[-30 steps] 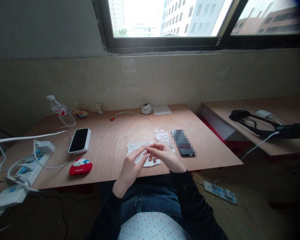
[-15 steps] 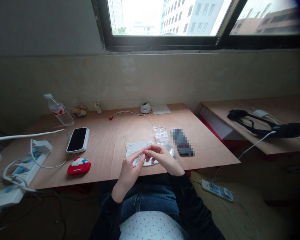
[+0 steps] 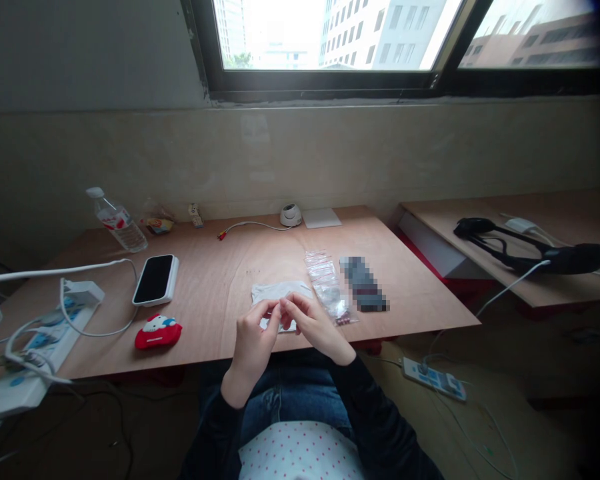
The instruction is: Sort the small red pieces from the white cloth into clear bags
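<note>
My left hand (image 3: pixel 253 337) and my right hand (image 3: pixel 313 325) meet at the near edge of the wooden table (image 3: pixel 220 280), fingertips pinched together on something too small to make out. They hover just over a white cloth (image 3: pixel 275 292) lying flat on the table. Right of the cloth lie several small clear zip bags (image 3: pixel 327 283), the nearest with small dark bits inside. A dark phone (image 3: pixel 365 287) lies beside the bags.
A phone on a white pad (image 3: pixel 156 279), a red cartoon pouch (image 3: pixel 157 331), a water bottle (image 3: pixel 115 220) and a power strip with cables (image 3: pixel 40 333) fill the left. A second table (image 3: pixel 530 253) with black straps stands right. Another power strip (image 3: pixel 433 379) lies on the floor.
Both hands have drawn back toward me to the table's near edge, uncovering more of the cloth and the zip bags. The pinch between the fingertips stays closed.
</note>
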`<action>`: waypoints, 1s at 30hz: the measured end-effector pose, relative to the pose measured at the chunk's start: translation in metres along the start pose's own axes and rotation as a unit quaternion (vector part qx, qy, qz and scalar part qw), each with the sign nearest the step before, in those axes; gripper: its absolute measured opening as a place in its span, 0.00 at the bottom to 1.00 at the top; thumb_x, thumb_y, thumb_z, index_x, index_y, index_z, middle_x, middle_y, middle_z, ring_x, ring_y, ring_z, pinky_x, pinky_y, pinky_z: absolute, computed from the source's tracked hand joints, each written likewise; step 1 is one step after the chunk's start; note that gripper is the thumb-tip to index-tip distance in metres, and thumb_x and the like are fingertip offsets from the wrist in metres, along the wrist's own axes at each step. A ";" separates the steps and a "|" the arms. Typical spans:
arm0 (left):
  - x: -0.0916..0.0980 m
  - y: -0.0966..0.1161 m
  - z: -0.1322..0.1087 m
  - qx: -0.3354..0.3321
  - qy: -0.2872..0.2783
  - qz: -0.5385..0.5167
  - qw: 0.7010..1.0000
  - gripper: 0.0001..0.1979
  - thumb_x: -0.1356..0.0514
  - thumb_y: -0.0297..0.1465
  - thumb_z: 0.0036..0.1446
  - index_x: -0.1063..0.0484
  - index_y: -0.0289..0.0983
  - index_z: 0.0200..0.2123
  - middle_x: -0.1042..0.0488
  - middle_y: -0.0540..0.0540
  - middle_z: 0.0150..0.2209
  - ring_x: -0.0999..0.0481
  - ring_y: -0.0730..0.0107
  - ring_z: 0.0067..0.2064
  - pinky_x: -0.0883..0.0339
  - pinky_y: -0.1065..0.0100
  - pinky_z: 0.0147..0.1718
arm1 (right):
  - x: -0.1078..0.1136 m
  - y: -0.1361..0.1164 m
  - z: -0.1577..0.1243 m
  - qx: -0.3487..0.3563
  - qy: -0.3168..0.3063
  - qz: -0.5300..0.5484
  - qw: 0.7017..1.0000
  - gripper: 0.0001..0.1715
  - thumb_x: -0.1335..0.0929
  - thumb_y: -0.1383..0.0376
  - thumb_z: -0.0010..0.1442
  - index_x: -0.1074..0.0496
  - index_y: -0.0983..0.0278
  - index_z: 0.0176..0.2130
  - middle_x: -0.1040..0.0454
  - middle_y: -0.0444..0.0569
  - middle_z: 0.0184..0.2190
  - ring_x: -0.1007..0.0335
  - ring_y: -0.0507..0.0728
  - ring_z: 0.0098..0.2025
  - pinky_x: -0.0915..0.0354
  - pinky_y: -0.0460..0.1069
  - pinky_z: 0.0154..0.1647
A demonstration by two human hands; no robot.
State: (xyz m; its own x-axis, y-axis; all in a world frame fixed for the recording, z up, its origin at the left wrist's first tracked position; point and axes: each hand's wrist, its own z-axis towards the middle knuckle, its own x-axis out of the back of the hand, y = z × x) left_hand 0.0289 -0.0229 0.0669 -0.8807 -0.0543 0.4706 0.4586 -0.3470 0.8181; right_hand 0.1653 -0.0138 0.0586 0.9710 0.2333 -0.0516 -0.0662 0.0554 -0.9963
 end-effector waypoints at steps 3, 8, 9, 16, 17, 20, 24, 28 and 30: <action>-0.001 0.001 0.000 0.006 0.004 0.000 1.000 0.09 0.45 0.32 0.58 0.25 0.37 0.33 0.23 0.49 0.29 0.25 0.72 0.31 0.35 0.74 0.31 | -0.004 0.002 0.000 0.029 0.026 -0.032 0.999 0.20 0.39 0.51 0.60 0.36 0.63 0.27 0.37 0.42 0.21 0.38 0.51 0.25 0.39 0.46 0.26; -0.005 -0.001 -0.001 0.034 0.044 0.000 0.998 0.09 0.45 0.33 0.58 0.28 0.36 0.31 0.24 0.48 0.28 0.25 0.71 0.30 0.35 0.75 0.27 | -0.012 0.004 -0.001 0.074 0.072 -0.140 0.985 0.17 0.41 0.57 0.63 0.35 0.63 0.28 0.34 0.44 0.24 0.37 0.52 0.27 0.41 0.46 0.28; -0.006 -0.002 -0.002 0.037 0.051 0.003 0.998 0.09 0.45 0.33 0.57 0.28 0.36 0.31 0.23 0.48 0.28 0.24 0.71 0.30 0.35 0.75 0.27 | -0.013 0.005 -0.001 0.077 0.079 -0.171 0.979 0.16 0.41 0.57 0.63 0.34 0.63 0.29 0.33 0.44 0.24 0.37 0.52 0.27 0.42 0.46 0.28; -0.011 -0.007 -0.004 0.045 0.064 0.036 0.996 0.09 0.45 0.35 0.58 0.28 0.37 0.31 0.23 0.48 0.29 0.23 0.69 0.32 0.34 0.74 0.27 | -0.014 0.002 -0.005 0.063 0.096 -0.302 0.946 0.15 0.42 0.60 0.63 0.34 0.63 0.29 0.31 0.45 0.24 0.35 0.52 0.27 0.44 0.46 0.30; -0.011 -0.009 -0.004 0.046 0.065 0.043 0.996 0.09 0.46 0.35 0.58 0.28 0.37 0.31 0.23 0.47 0.29 0.23 0.69 0.32 0.34 0.74 0.27 | -0.014 0.002 -0.005 0.061 0.095 -0.309 0.944 0.15 0.42 0.60 0.63 0.35 0.63 0.29 0.31 0.45 0.24 0.35 0.52 0.27 0.44 0.46 0.30; -0.010 -0.014 -0.002 0.058 0.092 0.072 0.991 0.09 0.45 0.35 0.58 0.29 0.37 0.32 0.23 0.47 0.29 0.23 0.68 0.31 0.34 0.73 0.28 | -0.018 0.004 -0.009 0.052 0.074 -0.332 0.939 0.14 0.39 0.61 0.61 0.36 0.63 0.26 0.32 0.44 0.23 0.36 0.52 0.27 0.45 0.45 0.29; -0.005 -0.019 0.000 0.049 0.112 0.094 0.988 0.08 0.45 0.34 0.58 0.28 0.37 0.32 0.22 0.47 0.30 0.23 0.68 0.31 0.34 0.71 0.30 | -0.023 0.007 -0.012 0.036 0.063 -0.342 0.937 0.14 0.38 0.62 0.59 0.37 0.63 0.24 0.33 0.43 0.22 0.37 0.51 0.25 0.46 0.44 0.28; -0.002 -0.022 -0.001 0.002 0.071 0.097 0.993 0.07 0.45 0.32 0.58 0.28 0.38 0.35 0.22 0.47 0.34 0.23 0.68 0.35 0.32 0.71 0.34 | -0.021 0.007 -0.011 0.025 0.100 -0.347 0.932 0.14 0.38 0.61 0.59 0.36 0.63 0.24 0.32 0.44 0.22 0.36 0.51 0.26 0.45 0.45 0.29; -0.003 -0.024 -0.001 -0.011 0.059 0.108 0.992 0.05 0.44 0.31 0.57 0.29 0.38 0.36 0.23 0.48 0.34 0.23 0.68 0.35 0.32 0.70 0.34 | -0.019 0.007 -0.010 0.019 0.119 -0.350 0.929 0.15 0.39 0.60 0.60 0.36 0.63 0.24 0.31 0.44 0.22 0.35 0.51 0.27 0.46 0.45 0.29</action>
State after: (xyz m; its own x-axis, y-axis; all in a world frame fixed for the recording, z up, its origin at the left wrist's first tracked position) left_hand 0.0203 -0.0158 0.0455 -0.7700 -0.2378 0.5920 0.6371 -0.3350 0.6942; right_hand 0.1487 -0.0278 0.0515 0.8020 -0.0932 0.5901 0.5972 0.1472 -0.7885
